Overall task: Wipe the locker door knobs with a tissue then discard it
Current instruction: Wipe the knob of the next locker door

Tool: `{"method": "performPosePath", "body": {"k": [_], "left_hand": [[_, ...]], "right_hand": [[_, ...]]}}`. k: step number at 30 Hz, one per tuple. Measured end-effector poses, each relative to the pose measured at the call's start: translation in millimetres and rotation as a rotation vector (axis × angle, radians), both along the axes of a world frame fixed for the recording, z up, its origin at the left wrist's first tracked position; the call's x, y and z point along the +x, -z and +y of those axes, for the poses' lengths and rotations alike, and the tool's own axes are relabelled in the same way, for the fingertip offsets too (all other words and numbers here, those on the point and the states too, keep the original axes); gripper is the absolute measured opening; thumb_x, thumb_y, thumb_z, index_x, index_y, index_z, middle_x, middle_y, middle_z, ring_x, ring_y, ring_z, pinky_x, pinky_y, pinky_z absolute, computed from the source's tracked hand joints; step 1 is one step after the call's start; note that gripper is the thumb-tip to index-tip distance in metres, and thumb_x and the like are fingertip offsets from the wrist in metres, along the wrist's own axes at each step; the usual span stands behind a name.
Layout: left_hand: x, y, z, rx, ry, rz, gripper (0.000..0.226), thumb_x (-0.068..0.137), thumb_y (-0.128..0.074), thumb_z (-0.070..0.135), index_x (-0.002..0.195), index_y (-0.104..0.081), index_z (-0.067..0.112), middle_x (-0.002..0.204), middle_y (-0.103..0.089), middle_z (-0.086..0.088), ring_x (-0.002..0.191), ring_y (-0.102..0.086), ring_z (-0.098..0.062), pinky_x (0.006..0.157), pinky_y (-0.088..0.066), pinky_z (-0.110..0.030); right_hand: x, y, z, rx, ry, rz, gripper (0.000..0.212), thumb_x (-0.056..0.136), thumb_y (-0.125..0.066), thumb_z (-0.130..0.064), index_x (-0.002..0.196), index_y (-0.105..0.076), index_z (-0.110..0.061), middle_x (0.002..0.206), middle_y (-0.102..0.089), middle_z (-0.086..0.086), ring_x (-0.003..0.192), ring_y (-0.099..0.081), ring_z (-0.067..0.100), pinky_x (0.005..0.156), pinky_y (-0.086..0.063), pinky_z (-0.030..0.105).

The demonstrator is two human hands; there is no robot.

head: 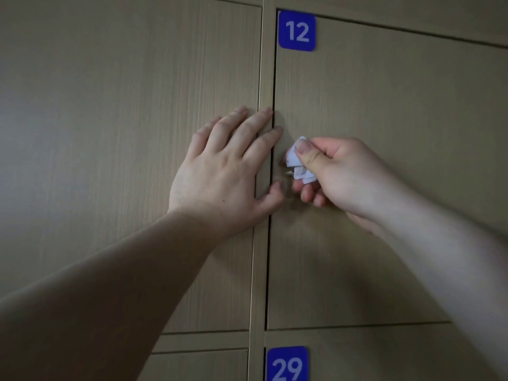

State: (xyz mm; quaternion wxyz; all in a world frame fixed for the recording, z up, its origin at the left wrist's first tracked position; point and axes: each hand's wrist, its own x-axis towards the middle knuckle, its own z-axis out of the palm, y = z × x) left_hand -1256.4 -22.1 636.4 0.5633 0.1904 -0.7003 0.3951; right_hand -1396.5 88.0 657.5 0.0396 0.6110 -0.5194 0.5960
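Left forearm reaches in from lower left, left hand (220, 166) flat, fingers spread. At centre frame, right hand (338, 174) pinches the crumpled tissue (298, 163). Best to rub firmly around the hidden knob.

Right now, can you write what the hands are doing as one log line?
left hand: flat on lockers | right hand: pinches tissue at door 12 edge | knob: not clearly seen | tissue: not yet discarded

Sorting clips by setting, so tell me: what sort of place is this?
Probably a locker area: flat wood-look doors in a grid, numbered by blue plate 12 and plate 29.
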Motion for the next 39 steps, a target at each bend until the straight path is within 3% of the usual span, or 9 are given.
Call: {"method": "performPosePath", "body": {"k": [4, 8, 14, 17, 20, 22, 27, 32, 39], "left_hand": [[1, 1, 0, 0.008, 0.006, -0.007, 0.071, 0.085, -0.044, 0.059, 0.147, -0.047, 0.024, 0.159, -0.035, 0.002, 0.147, -0.029, -0.023, 0.117, -0.022, -0.043], [1, 1, 1, 0.009, 0.014, -0.006, 0.071, 0.085, -0.045, 0.058, 0.147, -0.047, 0.024, 0.159, -0.035, 0.002, 0.147, -0.029, -0.023, 0.117, -0.021, -0.043], [1, 1, 0, 0.005, 0.014, 0.001, 0.071, 0.084, -0.046, 0.058, 0.146, -0.048, 0.024, 0.158, -0.036, 0.002, 0.146, -0.03, -0.024, 0.117, -0.024, -0.044], [0, 0, 0, 0.005, 0.009, -0.002, 0.071, 0.084, -0.046, 0.058, 0.146, -0.048, 0.024, 0.159, -0.036, 0.002, 0.146, -0.031, -0.024, 0.117, -0.023, -0.044], [0, 0, 1, 0.011, 0.007, -0.001, 0.071, 0.084, -0.046, 0.058, 0.147, -0.048, 0.025, 0.159, -0.036, 0.002, 0.147, -0.03, -0.024, 0.117, -0.022, -0.043], [0, 0, 1, 0.004, 0.011, 0.004, 0.07, 0.085, -0.046, 0.058, 0.146, -0.048, 0.024, 0.158, -0.037, 0.002, 0.146, -0.031, -0.024, 0.117, -0.023, -0.043], [0, 0, 1, 0.008, 0.015, 0.002, 0.069, 0.085, -0.045, 0.058, 0.146, -0.048, 0.025, 0.159, -0.036, 0.002, 0.147, -0.03, -0.023, 0.118, -0.023, -0.043], [0, 1, 1, 0.006, 0.005, -0.003, 0.07, 0.086, -0.045, 0.059, 0.146, -0.048, 0.024, 0.159, -0.035, 0.002, 0.147, -0.029, -0.023, 0.117, -0.022, -0.042], [0, 1, 1, 0.011, -0.008, -0.006, 0.071, 0.085, -0.044, 0.059, 0.147, -0.047, 0.024, 0.159, -0.035, 0.002, 0.147, -0.029, -0.023, 0.117, -0.022, -0.043]], "right_hand": [[-8, -11, 16, 0.159, -0.091, 0.111, 0.018, 0.099, -0.054, -0.026, 0.1, -0.068, -0.015, 0.063, -0.067, 0.002, 0.051, -0.062, 0.012, 0.048, -0.049, 0.021], [-11, -30, 26, 0.136, 0.181, 0.464, 0.009, 0.091, -0.066, -0.028, 0.098, -0.06, -0.029, 0.069, -0.073, -0.006, 0.056, -0.068, 0.011, 0.062, -0.056, 0.035], [-11, -38, 26, 0.25, 0.139, 0.562, 0.009, 0.089, -0.067, -0.028, 0.098, -0.068, -0.031, 0.076, -0.076, -0.007, 0.06, -0.069, 0.007, 0.067, -0.055, 0.025], [-7, -50, 26, 0.363, 0.169, 0.681, 0.009, 0.088, -0.068, -0.031, 0.097, -0.067, -0.031, 0.078, -0.075, -0.006, 0.065, -0.071, 0.011, 0.069, -0.057, 0.029], [-1, -61, 23, 0.453, 0.181, 0.746, 0.005, 0.088, -0.069, -0.029, 0.093, -0.067, -0.028, 0.076, -0.075, -0.003, 0.065, -0.073, 0.015, 0.06, -0.055, 0.025], [1, -64, 22, 0.487, 0.16, 0.721, 0.002, 0.09, -0.067, -0.025, 0.09, -0.069, -0.023, 0.071, -0.074, -0.004, 0.06, -0.07, 0.012, 0.053, -0.051, 0.018], [-5, -54, 20, 0.436, 0.048, 0.568, 0.03, 0.096, -0.057, -0.029, 0.079, -0.065, -0.005, 0.068, -0.064, 0.002, 0.057, -0.065, 0.012, 0.049, -0.049, 0.018], [-6, -34, 16, 0.303, -0.005, 0.353, 0.026, 0.098, -0.054, -0.029, 0.085, -0.067, -0.009, 0.057, -0.064, -0.003, 0.05, -0.063, 0.01, 0.046, -0.048, 0.017], [-5, -4, 9, 0.067, -0.096, 0.118, 0.016, 0.099, -0.055, -0.022, 0.089, -0.066, -0.015, 0.063, -0.062, 0.004, 0.046, -0.06, 0.01, 0.043, -0.045, 0.018]]}}
